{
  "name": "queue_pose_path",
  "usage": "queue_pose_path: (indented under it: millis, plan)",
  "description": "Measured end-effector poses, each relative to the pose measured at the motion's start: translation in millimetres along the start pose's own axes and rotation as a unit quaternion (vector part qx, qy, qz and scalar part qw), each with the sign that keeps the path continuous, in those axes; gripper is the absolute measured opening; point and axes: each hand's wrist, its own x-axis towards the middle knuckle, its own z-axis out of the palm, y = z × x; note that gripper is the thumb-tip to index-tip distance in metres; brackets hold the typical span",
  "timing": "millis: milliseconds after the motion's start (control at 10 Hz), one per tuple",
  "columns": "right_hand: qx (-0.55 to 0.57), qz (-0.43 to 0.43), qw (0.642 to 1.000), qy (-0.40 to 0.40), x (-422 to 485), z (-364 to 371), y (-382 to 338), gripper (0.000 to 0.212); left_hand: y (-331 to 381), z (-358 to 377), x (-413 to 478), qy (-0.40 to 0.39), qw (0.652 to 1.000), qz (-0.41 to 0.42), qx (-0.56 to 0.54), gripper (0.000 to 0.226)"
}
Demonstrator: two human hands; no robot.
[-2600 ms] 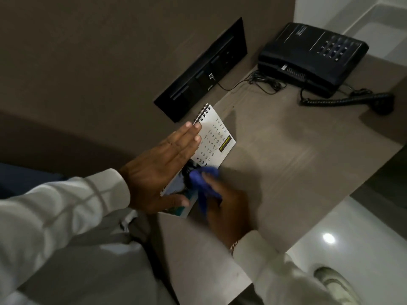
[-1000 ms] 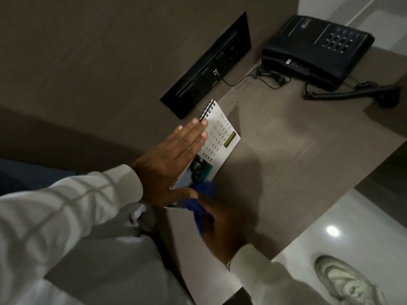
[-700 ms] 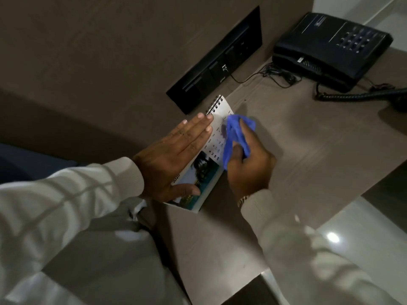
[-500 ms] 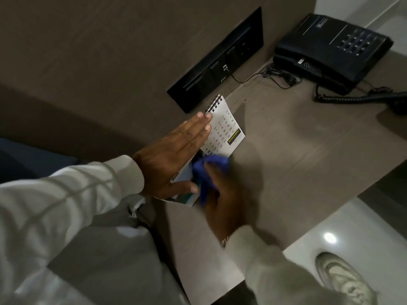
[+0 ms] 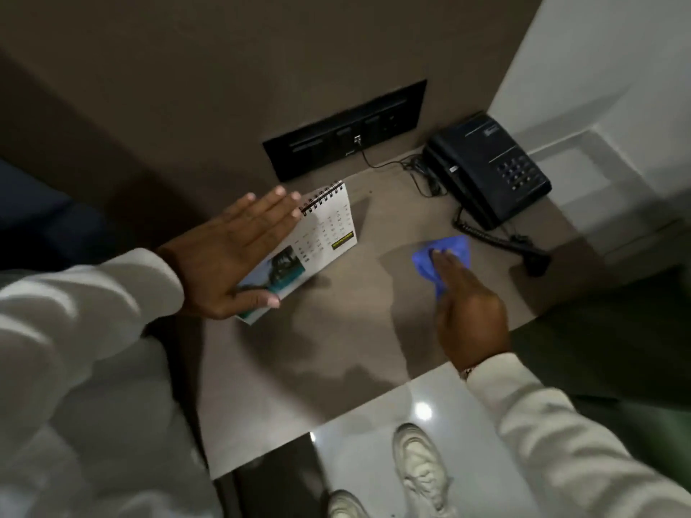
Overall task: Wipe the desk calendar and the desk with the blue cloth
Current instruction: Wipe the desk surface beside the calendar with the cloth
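Nearest, 2 pale lace-up shoes [image 5: 420,469] stand on the glossy white tiled floor [image 5: 460,413] below the front edge of the grey-brown wood-grain surface [image 5: 347,330]. Both arms wear white long sleeves [image 5: 86,315].

On the right, the right hand [image 5: 467,312] lies over the crumpled blue cloth [image 5: 445,256], fingers [image 5: 447,263] pressing it flat to the bare surface; its grip is closed down onto the cloth, which sticks out beyond the fingertips. That cloth sits well apart from the calendar, nearer the phone cord.

On the left, the left hand [image 5: 232,259] is spread wide, fingers straight, palm against the white spiral-bound desk calendar [image 5: 318,237], thumb lying across its lower picture edge. This grip is fully open, bracing rather than clasping. The calendar leans tilted, wire binding uppermost.

Farther back, a black corded desk telephone [image 5: 486,170] rests in the right corner, its coiled cord [image 5: 486,237] trailing forward. Behind the calendar, a long black socket panel [image 5: 344,132] is set into the brown wall [image 5: 224,69].
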Motion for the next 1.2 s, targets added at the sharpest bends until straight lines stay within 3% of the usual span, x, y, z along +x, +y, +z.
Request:
queue_pose_path:
  millis: [100,200,300,400,500,600,700,800,1000,1200]
  plan:
    - [-0.132,0.042,0.986,-0.091,12.8,9.8,29.6,0.058,21.2,-8.9,-5.5,0.028,0.991,-0.109,-0.068,0.105]
    - [-0.226,0.028,0.957,-0.179,-1.3,43.5,44.5,0.063,35.3,-5.8,-14.8,0.074,0.97,-0.193,-0.128,0.103]
    - [-0.221,0.04,0.961,-0.164,-8.6,58.0,46.2,0.076,50.1,1.1,-29.2,0.143,0.923,-0.294,-0.203,0.093]
    - [-0.066,0.109,0.984,-0.128,8.3,51.9,26.9,0.074,78.9,9.1,-48.1,0.276,0.805,-0.444,-0.278,0.081]
    - [0.222,0.127,0.965,-0.053,46.6,36.6,-16.5,0.058,111.0,14.3,-50.0,0.329,0.574,-0.608,-0.439,0.084]
    - [0.343,0.081,0.932,-0.081,91.4,33.6,-66.7,0.032,119.6,19.7,-44.8,0.336,0.377,-0.632,-0.588,0.095]
    - [0.325,0.072,0.93,-0.158,107.9,38.9,-100.3,0.049,118.4,17.6,-34.8,0.345,0.315,-0.595,-0.654,0.086]
    - [0.293,0.073,0.941,-0.153,104.2,43.7,-107.8,0.06,103.0,15.6,-20.2,0.366,0.31,-0.566,-0.671,0.064]
    - [0.357,0.105,0.913,-0.168,123.8,50.9,-126.2,0.057,44.9,8.4,-16.3,0.326,0.328,-0.567,-0.682,0.089]
    - [0.392,0.095,0.902,-0.154,136.9,60.3,-131.3,0.046,6.1,7.9,-14.0,0.331,0.358,-0.556,-0.673,0.085]
